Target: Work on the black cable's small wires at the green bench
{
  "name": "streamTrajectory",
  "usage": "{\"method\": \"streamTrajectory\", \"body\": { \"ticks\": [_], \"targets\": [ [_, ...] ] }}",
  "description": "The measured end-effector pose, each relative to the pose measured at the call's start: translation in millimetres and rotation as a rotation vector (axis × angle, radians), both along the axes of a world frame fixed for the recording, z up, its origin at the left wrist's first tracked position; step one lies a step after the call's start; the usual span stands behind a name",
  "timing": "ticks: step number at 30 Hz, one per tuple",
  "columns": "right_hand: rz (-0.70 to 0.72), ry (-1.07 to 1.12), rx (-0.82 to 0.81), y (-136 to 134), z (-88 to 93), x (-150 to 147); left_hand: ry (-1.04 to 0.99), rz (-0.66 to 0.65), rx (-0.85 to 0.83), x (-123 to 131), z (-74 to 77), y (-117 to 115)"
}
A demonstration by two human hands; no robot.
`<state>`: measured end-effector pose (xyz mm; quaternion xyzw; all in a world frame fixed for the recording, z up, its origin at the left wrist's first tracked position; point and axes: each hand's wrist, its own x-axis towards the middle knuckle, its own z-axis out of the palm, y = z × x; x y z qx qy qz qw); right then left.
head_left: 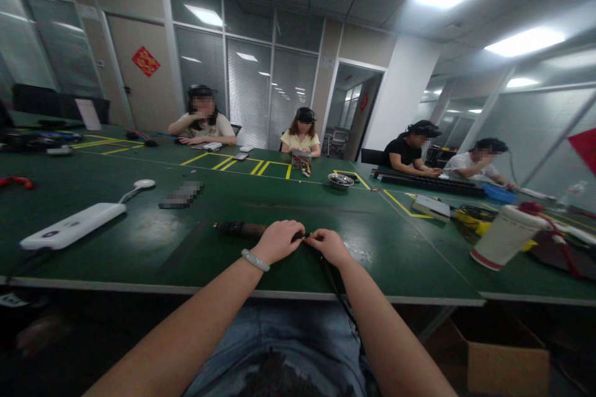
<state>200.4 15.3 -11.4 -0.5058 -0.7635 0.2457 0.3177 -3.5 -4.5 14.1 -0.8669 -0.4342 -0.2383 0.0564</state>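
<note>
A dark, cylindrical tool (249, 230), looking like a corded electric screwdriver, lies along the table with its narrow black nose to the left. My left hand (283, 240) is closed around its right end, a pale bangle on the wrist. Close against it, my right hand (329, 245) pinches the end of a black cord (331, 276) between thumb and fingers. A small metallic glint shows between the fingertips; the exact joint there is too small to make out. From under my right hand the cord runs down over the table's front edge.
On the green table (195, 267) are a white power strip (74, 226), a blurred phone-like slab (181, 195), a metal bowl (341, 181) and a tilted white cup (505, 237). A cardboard box (507, 366) stands below right. Several people sit across the table.
</note>
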Motion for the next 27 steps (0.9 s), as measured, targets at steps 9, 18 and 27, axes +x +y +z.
{"method": "streamTrajectory", "body": {
  "ticks": [9, 18, 27],
  "targets": [
    [-0.007, 0.001, -0.012, -0.6, 0.5, -0.9, -0.001, -0.009, 0.004, 0.2, -2.1, 1.3],
    [-0.008, 0.003, -0.018, -0.9, 0.9, -0.9, -0.016, -0.022, 0.014, -0.4, -1.1, 0.8],
    [-0.003, 0.003, -0.011, 1.0, -1.7, -0.3, -0.008, -0.019, 0.005, -0.2, -1.0, 0.2]
  ]
}}
